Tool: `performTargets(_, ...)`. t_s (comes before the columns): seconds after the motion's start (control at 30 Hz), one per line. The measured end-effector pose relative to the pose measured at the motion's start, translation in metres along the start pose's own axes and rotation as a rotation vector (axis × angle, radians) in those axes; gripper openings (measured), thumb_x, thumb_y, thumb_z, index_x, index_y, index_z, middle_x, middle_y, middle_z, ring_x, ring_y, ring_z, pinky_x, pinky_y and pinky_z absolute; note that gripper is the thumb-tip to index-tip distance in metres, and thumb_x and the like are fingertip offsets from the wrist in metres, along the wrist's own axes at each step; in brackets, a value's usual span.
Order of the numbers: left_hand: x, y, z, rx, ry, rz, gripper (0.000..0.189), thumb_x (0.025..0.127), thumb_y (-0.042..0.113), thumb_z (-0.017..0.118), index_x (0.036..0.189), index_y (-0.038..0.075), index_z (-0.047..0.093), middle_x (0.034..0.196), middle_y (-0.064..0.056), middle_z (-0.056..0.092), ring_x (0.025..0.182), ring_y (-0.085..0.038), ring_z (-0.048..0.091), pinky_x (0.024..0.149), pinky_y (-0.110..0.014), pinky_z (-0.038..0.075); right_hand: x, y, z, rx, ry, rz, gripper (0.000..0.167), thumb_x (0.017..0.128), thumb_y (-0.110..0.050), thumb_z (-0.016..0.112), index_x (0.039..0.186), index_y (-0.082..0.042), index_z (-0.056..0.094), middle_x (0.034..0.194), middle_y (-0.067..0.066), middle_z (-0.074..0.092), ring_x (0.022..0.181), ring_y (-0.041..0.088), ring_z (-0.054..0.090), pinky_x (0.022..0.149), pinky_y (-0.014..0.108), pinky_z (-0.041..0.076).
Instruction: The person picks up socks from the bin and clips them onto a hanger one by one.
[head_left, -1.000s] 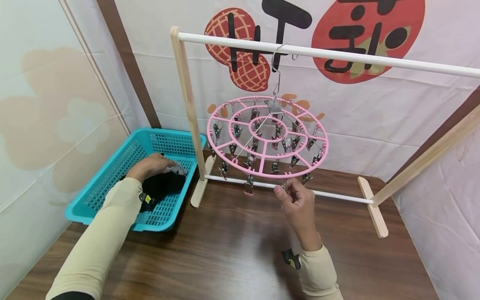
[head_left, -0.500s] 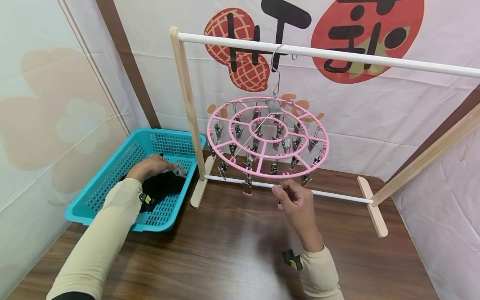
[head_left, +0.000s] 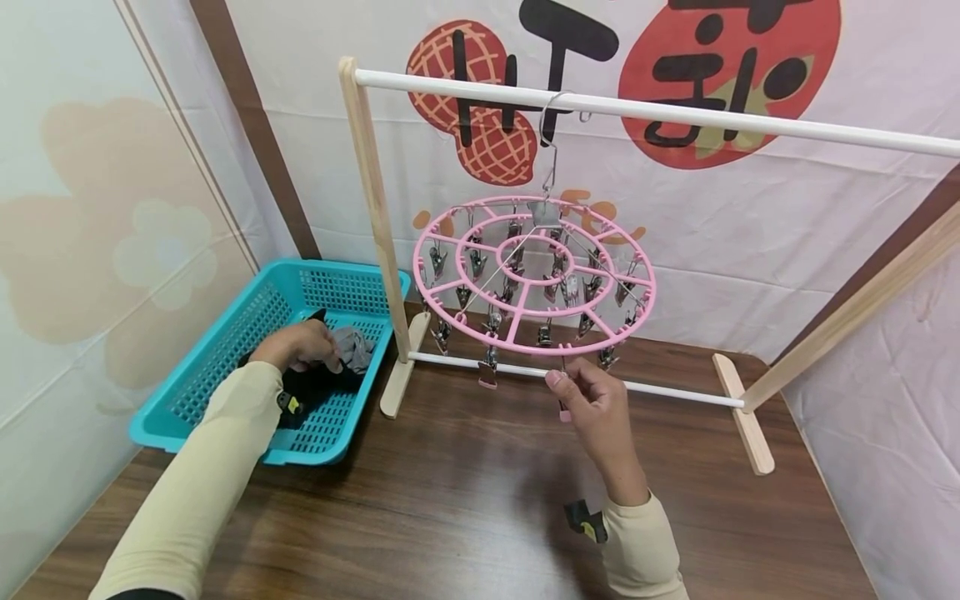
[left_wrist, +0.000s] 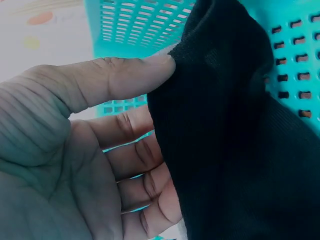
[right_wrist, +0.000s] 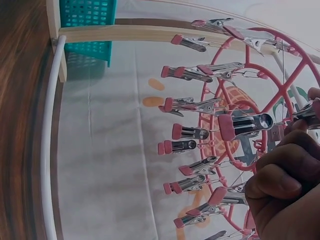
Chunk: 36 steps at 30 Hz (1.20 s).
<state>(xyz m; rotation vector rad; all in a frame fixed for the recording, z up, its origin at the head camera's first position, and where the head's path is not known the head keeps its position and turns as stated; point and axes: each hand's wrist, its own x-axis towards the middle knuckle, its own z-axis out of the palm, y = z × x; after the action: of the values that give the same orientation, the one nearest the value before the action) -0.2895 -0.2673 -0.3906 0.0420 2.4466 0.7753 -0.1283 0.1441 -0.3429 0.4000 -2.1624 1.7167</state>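
Note:
My left hand (head_left: 300,343) is over the blue-green basket (head_left: 300,457), pinching a piece of black cloth (left_wrist: 220,130) between thumb and fingers. In the left wrist view, its edge lies under the thumb. Beside the hand in the basket is a grey cloth (head_left: 352,348). My right hand (head_left: 600,408) pinches a metal clip (right_wrist: 306,114) with pink tips; the fingers partly cover it. That clip hangs from the front of a round pink drying rack (head_left: 514,325), where several similar clips dangle.
The drying rack hangs by a wire hook (head_left: 551,150) from the white top bar (head_left: 675,108) of a wooden stand. The stand's left post (head_left: 372,192) rises right beside the basket. A printed cloth backdrop stands behind the brown table (head_left: 450,500).
My left hand has drawn back slightly from the grey cloth, which shows more now, with the black cloth bunched under the fingers. The right hand still holds the clip, the rack having shifted slightly.

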Motion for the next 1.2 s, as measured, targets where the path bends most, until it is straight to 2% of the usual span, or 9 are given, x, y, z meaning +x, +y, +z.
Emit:
performTargets(0.2, -0.002, 0.000, 0.004, 0.071, -0.005, 0.018, 0.029, 0.087, 0.011, 0.068, 0.063, 0.016, 0.052, 0.055, 0.003, 0.037, 0.053, -0.014, 0.037, 0.056, -0.033, 0.042, 0.001, 0.011, -0.002, 0.002, 0.018, -0.005, 0.022, 0.091, -0.003, 0.061, 0.071, -0.002, 0.053, 0.059, -0.003, 0.041, 0.053, 0.008, 0.038, 0.043, 0.024, 0.040)
performTargets(0.57, -0.006, -0.005, 0.004, -0.020, 0.061, 0.155, 0.032, 0.096, 0.005, 0.051, 0.071, 0.011, 0.033, 0.070, -0.006, 0.033, 0.058, -0.019, 0.025, 0.062, -0.037, 0.032, 0.003, 0.037, -0.002, 0.020, -0.021, -0.007, 0.017, 0.093, -0.016, 0.062, 0.078, -0.007, 0.064, 0.066, 0.002, 0.052, 0.058, 0.013, 0.044, 0.048, 0.026, 0.037)
performTargets(0.67, -0.007, -0.006, 0.005, 0.010, 0.080, 0.145, 0.035, 0.096, 0.005, 0.052, 0.069, 0.012, 0.032, 0.097, -0.028, 0.053, 0.075, -0.035, 0.051, 0.064, -0.037, 0.033, 0.003, 0.037, -0.002, 0.051, -0.022, -0.017, 0.015, 0.093, -0.014, 0.061, 0.081, -0.006, 0.065, 0.064, 0.006, 0.056, 0.054, 0.013, 0.049, 0.045, 0.025, 0.039)
performTargets(0.77, -0.007, -0.008, 0.005, 0.037, 0.107, 0.138, 0.039, 0.096, 0.007, 0.053, 0.063, 0.014, 0.034, 0.138, -0.037, 0.038, 0.105, -0.045, 0.050, 0.065, -0.037, 0.035, 0.003, 0.036, -0.002, 0.107, -0.038, -0.004, 0.013, 0.094, -0.010, 0.061, 0.084, -0.002, 0.064, 0.061, 0.009, 0.060, 0.047, 0.015, 0.053, 0.042, 0.026, 0.042)
performTargets(0.8, -0.007, -0.009, 0.005, 0.043, 0.112, 0.139, 0.039, 0.096, 0.008, 0.054, 0.062, 0.014, 0.036, 0.132, -0.037, 0.044, 0.103, -0.044, 0.052, 0.065, -0.037, 0.035, 0.003, 0.036, -0.002, 0.125, -0.044, 0.002, 0.012, 0.094, -0.009, 0.061, 0.085, 0.000, 0.063, 0.061, 0.010, 0.061, 0.044, 0.016, 0.053, 0.041, 0.027, 0.043)
performTargets(0.87, -0.007, -0.010, 0.005, 0.023, 0.115, 0.140, 0.041, 0.096, 0.010, 0.055, 0.060, 0.014, 0.036, 0.094, -0.030, 0.058, 0.070, -0.030, 0.047, 0.060, -0.035, 0.033, 0.002, 0.036, -0.002, 0.145, -0.053, 0.014, 0.011, 0.093, -0.007, 0.061, 0.086, 0.001, 0.062, 0.063, 0.011, 0.064, 0.042, 0.017, 0.054, 0.041, 0.028, 0.045)
performTargets(0.93, -0.006, -0.010, 0.004, 0.007, 0.112, 0.153, 0.042, 0.097, 0.012, 0.056, 0.060, 0.013, 0.036, 0.064, -0.011, 0.044, 0.057, -0.018, 0.035, 0.057, -0.033, 0.031, 0.002, 0.035, -0.002, 0.154, -0.054, 0.020, 0.010, 0.093, -0.005, 0.062, 0.086, 0.002, 0.061, 0.064, 0.010, 0.065, 0.041, 0.017, 0.053, 0.041, 0.029, 0.045)
performTargets(1.0, -0.006, -0.010, 0.003, -0.015, 0.117, 0.164, 0.039, 0.098, 0.014, 0.056, 0.060, 0.011, 0.043, 0.059, 0.003, 0.030, 0.055, -0.013, 0.023, 0.056, -0.032, 0.031, 0.002, 0.034, -0.002, 0.141, -0.041, 0.014, 0.010, 0.093, -0.005, 0.063, 0.086, 0.001, 0.062, 0.064, 0.009, 0.065, 0.042, 0.017, 0.053, 0.041, 0.029, 0.045)
performTargets(1.2, -0.008, -0.008, 0.004, -0.043, 0.146, 0.178, 0.031, 0.099, 0.018, 0.056, 0.071, 0.004, 0.060, 0.062, 0.005, 0.038, 0.061, -0.014, 0.027, 0.061, -0.034, 0.035, 0.001, 0.036, -0.002, 0.072, 0.006, -0.046, 0.012, 0.091, -0.006, 0.063, 0.079, -0.005, 0.063, 0.058, 0.011, 0.053, 0.044, 0.018, 0.047, 0.039, 0.025, 0.039)
